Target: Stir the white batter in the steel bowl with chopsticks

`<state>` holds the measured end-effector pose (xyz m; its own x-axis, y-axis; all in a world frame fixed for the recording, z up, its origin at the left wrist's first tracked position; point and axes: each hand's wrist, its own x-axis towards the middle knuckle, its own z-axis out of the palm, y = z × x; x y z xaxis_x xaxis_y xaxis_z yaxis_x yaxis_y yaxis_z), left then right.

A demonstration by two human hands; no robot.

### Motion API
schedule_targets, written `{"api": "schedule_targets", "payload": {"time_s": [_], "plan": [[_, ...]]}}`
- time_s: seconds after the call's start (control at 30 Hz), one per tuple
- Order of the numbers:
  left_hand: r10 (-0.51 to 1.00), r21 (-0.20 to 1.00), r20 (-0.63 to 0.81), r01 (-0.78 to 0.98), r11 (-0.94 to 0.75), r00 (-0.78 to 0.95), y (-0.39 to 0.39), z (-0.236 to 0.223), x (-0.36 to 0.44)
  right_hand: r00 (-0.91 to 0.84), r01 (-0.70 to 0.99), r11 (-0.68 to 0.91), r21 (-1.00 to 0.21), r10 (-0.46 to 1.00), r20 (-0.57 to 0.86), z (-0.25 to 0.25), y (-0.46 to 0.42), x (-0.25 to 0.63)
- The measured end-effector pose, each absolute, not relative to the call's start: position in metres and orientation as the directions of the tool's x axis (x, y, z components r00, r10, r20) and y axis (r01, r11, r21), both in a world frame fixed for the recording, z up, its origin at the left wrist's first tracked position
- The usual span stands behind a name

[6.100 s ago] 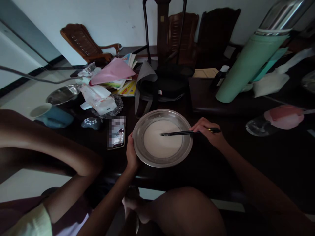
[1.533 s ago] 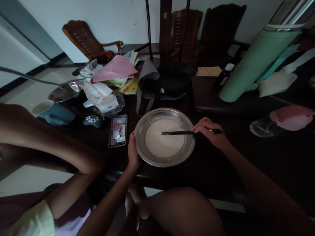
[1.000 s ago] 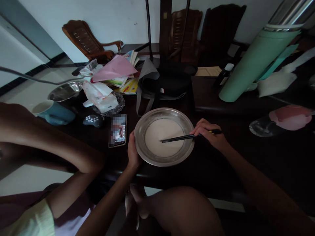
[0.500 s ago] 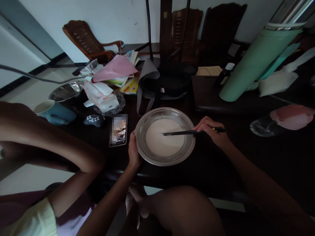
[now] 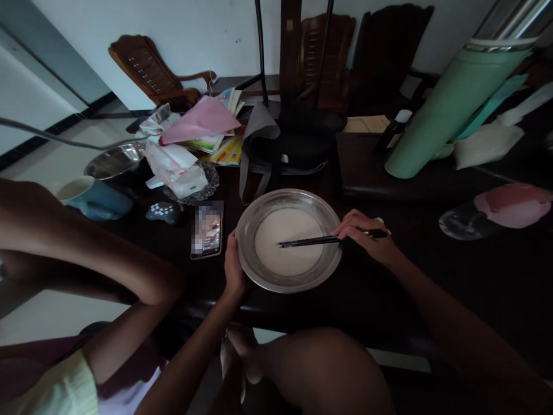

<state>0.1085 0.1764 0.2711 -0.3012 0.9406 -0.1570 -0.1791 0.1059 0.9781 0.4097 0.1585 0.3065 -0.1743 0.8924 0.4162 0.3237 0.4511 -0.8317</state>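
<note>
A wide metal bowl (image 5: 249,266) holds a smooth whitish liquid (image 5: 287,259) at the front of the dark table. My left hand (image 5: 234,268) grips the bowl's left side, thumb near the rim and the other fingers hidden behind or beneath it. Black chopsticks (image 5: 309,241) are held in my closed right hand (image 5: 365,231) over the bowl's right rim. Their tips reach into the liquid near the middle of the bowl. Just left of the bowl lies a lit phone (image 5: 208,230), part of its screen pixelated.
Another person's bent arm (image 5: 142,271) rests at the left. Nearby are a blue mug (image 5: 101,199), a game controller (image 5: 164,212) and a second metal bowl (image 5: 114,161). A dark bag (image 5: 298,141) lies behind my bowl; a tall green flask (image 5: 444,115) stands back right.
My right hand has shifted slightly left and down, and the chopstick tips have moved left and nearer to me in the liquid. My left hand stays on the bowl.
</note>
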Motion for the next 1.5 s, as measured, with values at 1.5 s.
{"api": "schedule_targets", "payload": {"time_s": [1.5], "plan": [[0.944,0.989,-0.114,-0.129,0.077,-0.309,0.1767,0.27,0.1073,-0.108,0.31,0.454,-0.835,0.89,0.443,0.3081,0.1587,0.4125]]}}
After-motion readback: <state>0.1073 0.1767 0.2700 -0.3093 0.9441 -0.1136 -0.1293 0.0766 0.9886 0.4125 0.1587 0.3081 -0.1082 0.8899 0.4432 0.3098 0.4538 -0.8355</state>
